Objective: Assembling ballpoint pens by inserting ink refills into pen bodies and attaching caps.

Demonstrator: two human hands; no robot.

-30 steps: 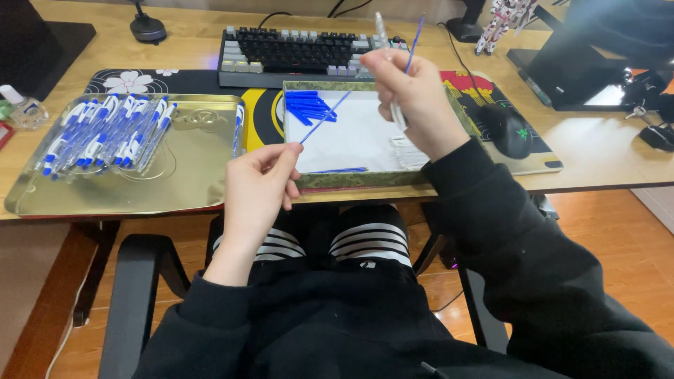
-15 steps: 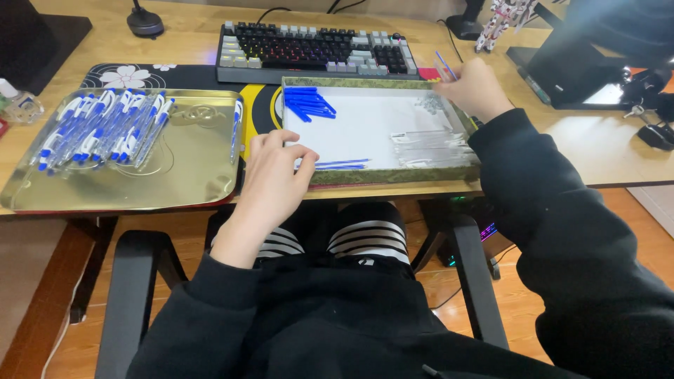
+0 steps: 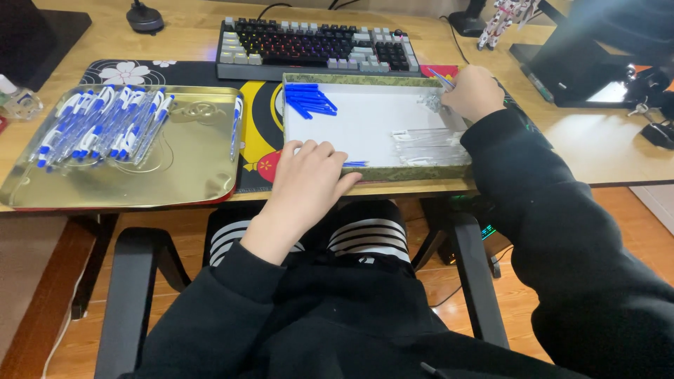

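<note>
Fingers of right hand (image 3: 474,91) seemingly pinch a blue refill (image 3: 442,78); left hand (image 3: 305,182) rests empty.

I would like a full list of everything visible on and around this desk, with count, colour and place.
shallow box: one, white inside, desk centre
blue pen parts: several, box's far left corner
clear pen barrels: several, box's right side
gold tray: one, desk left
assembled pens: many, blue and white, in the tray
keyboard: one, black and grey, behind the box
laptop: one, dark, far right
left hand: on the box's near edge
right hand: at the box's far right corner
</note>
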